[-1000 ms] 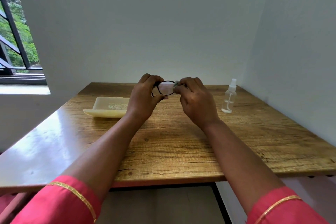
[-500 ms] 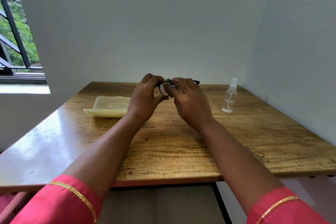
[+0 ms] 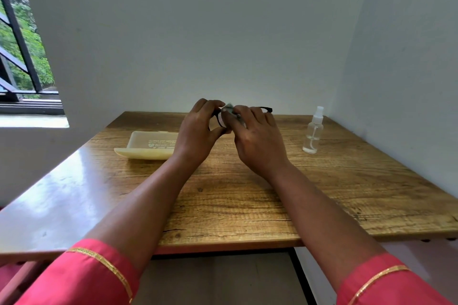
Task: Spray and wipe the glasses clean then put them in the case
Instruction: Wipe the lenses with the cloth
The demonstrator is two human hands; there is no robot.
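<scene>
Above the wooden bench (image 3: pixel 247 205), the left hand (image 3: pixel 198 131) pinches black-framed glasses (image 3: pixel 266 109) steady while the right hand (image 3: pixel 257 138) pinches a small grey cloth (image 3: pixel 229 107) over one lens. The open cream case (image 3: pixel 148 146) waits at nine o'clock, the clear spray bottle (image 3: pixel 313 131) at three.

A wooden table (image 3: pixel 247 205) with a glossy grained top sits pushed into the corner where two plain pale walls (image 3: pixel 198 32) meet at about 1 o'clock. At 10 o'clock a window (image 3: pixel 22 62) with dark bars shows green foliage, and daylight glares off the table's left side.
</scene>
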